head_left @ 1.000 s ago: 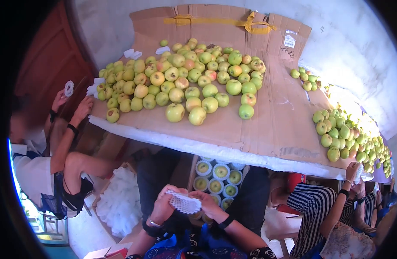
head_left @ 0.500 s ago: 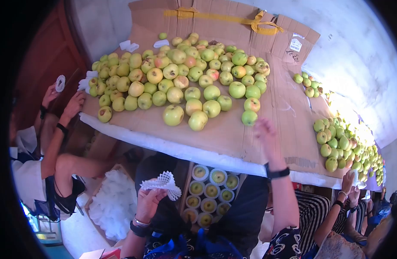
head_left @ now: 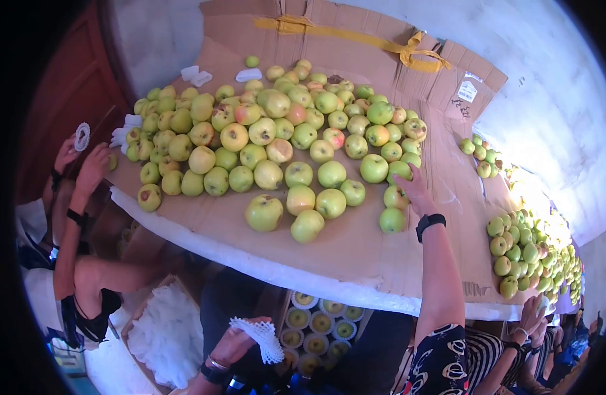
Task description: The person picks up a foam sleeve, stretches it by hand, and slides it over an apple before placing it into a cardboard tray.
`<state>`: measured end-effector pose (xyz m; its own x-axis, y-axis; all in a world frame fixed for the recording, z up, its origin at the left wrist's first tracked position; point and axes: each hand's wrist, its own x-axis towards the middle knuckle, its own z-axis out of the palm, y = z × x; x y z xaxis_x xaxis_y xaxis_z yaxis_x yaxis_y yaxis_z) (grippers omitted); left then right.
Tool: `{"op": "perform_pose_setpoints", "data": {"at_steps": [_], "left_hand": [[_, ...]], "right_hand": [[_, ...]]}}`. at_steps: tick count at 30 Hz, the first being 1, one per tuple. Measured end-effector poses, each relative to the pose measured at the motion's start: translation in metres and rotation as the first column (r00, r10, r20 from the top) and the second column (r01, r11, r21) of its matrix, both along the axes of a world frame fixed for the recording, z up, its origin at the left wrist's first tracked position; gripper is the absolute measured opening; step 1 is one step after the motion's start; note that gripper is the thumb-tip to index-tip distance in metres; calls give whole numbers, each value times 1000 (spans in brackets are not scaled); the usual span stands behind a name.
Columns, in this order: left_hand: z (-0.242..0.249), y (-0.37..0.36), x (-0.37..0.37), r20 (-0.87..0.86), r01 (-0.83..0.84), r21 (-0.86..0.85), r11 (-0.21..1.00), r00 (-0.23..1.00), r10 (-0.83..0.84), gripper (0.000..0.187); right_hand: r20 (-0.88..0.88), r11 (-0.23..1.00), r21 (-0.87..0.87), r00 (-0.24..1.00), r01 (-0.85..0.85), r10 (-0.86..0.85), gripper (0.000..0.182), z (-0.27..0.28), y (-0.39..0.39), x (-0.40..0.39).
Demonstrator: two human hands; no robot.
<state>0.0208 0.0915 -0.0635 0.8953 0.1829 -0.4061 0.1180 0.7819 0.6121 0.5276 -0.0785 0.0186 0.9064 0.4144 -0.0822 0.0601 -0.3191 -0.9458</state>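
My left hand (head_left: 234, 343), low in front of me, is closed on a white foam net sleeve (head_left: 262, 340) that hangs open to the right. Over the table, my right hand (head_left: 418, 191) reaches to the right end of the apple pile, its fingers curled against the side of a green apple (head_left: 399, 172). Just in front of that hand lie a blushed apple (head_left: 395, 197) and a green apple (head_left: 392, 220). The big pile of yellow-green apples (head_left: 240, 138), some with brown spots, spreads to the left.
Cardboard (head_left: 355, 263) covers the table. Below the edge, a box holds sleeved apples (head_left: 321, 322); beside it, a carton contains white foam sleeves (head_left: 168, 332). A person at left holds a foam sleeve (head_left: 82, 137). More apples (head_left: 523, 253) lie at right, near another person's hands (head_left: 532, 316).
My right hand has moved forward to the apples. My left hand has shifted slightly right and down with the foam sleeve. The view has tilted up, so the table sits lower.
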Motion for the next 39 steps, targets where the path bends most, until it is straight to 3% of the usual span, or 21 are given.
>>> {"op": "perform_pose_setpoints", "data": {"at_steps": [3,5,6,8,9,11,12,14,18,20,21,23,24,25,26,27,29,32,34,35,39], "left_hand": [[-4,-1,-2,12,16,-23,1000,1000,-15,28],[-4,-4,-2,65,1,-45,999,998,2,46],[-2,-5,-1,67,-5,-49,999,998,8,46],[3,-6,1,55,45,-48,998,998,-43,46],[2,-7,1,54,42,-49,998,998,-40,46],[-2,-5,2,61,124,-13,992,991,-123,41],[-3,-5,2,56,121,-13,993,991,-120,41],[-4,-9,1,58,70,39,997,996,-72,31],[-17,-8,-8,5,68,225,972,997,-71,21],[-9,-9,-6,-16,132,279,951,991,-133,19],[-2,-11,-2,-7,121,327,937,992,-126,19],[8,-14,1,24,85,333,939,995,-98,20],[12,-18,3,47,57,329,942,996,-77,21],[13,-23,5,116,3,374,928,992,-50,32],[14,-26,5,117,12,347,938,992,-56,32],[20,-30,7,121,10,368,930,991,-58,29],[30,-40,9,140,13,401,916,987,-75,22],[37,-61,7,171,11,489,872,979,-108,11],[55,-76,5,198,5,558,830,970,-139,14],[67,-82,3,227,34,481,876,961,-161,14],[73,-94,-7,233,22,535,844,957,-172,17]], "right_hand": [[74,998,-61,997,0,4,78,7,3,0],[198,882,-465,980,75,21,82,22,11,-4],[199,881,-468,980,70,28,82,27,16,-8],[615,721,-640,740,266,272,84,33,25,-21],[614,721,-641,740,264,275,84,34,32,-24],[446,729,-674,853,119,273,85,33,47,-26],[442,730,-674,854,114,275,85,29,51,-24],[421,583,-791,856,186,298,84,23,59,-22],[413,625,-759,877,182,246,84,35,61,-31],[589,802,-544,793,247,156,81,44,55,-42],[595,804,-541,788,248,157,81,52,46,-49],[409,967,-249,898,-61,162,80,87,27,-80],[419,966,-251,893,-59,164,80,92,16,-95],[426,986,-64,889,-156,168,80,93,3,-113],[431,961,126,886,-246,171,80,94,-11,-134],[430,962,121,887,-244,171,80,103,-24,-163],[181,899,361,965,-246,191,81,118,-51,-231],[-95,779,591,941,-210,325,82,81,-91,-304],[-276,739,670,898,-77,343,80,57,-104,-350],[-323,740,672,887,-32,331,76,42,-112,-367],[-460,607,776,813,172,357,68,-1,-136,-410]]}}
